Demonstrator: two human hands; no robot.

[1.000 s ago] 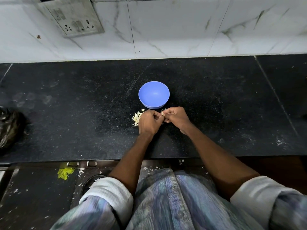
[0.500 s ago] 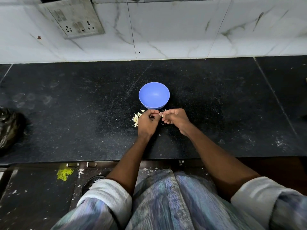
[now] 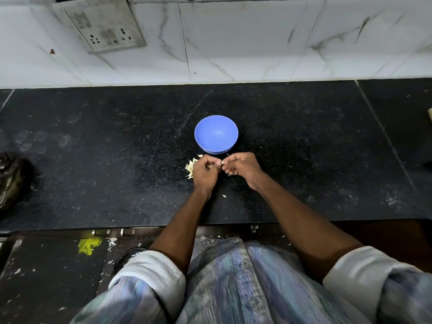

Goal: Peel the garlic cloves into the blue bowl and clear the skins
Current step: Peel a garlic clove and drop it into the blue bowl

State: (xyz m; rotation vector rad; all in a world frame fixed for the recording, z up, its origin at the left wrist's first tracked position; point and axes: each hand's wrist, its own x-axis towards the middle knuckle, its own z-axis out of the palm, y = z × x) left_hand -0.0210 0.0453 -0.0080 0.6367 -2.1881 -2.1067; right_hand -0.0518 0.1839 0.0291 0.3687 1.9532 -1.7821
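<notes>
While both hands worked close together over the black speckled stone counter, they had pulled a tiny bit apart compared with a moment before. The left hand had its fingers curled tight, and I could not tell what was inside. The right hand pinched a small pale garlic clove at its fingertips, right next to the left thumb. I think a bit of skin had just come off, so this clove was nearly ready to drop.

A small white flake of skin lay on the counter near the left wrist. A little heap of pale garlic skins sat just left of the left hand, touching it.

Just past the hands stood the round blue plastic bowl. It looked empty inside, so most of the peeling was probably not done. Nothing stood between the hands and the bowl.

Far off at the left edge lay a dark crumpled plastic bag. On the white marble wall at the back was a grey switch plate.
</notes>
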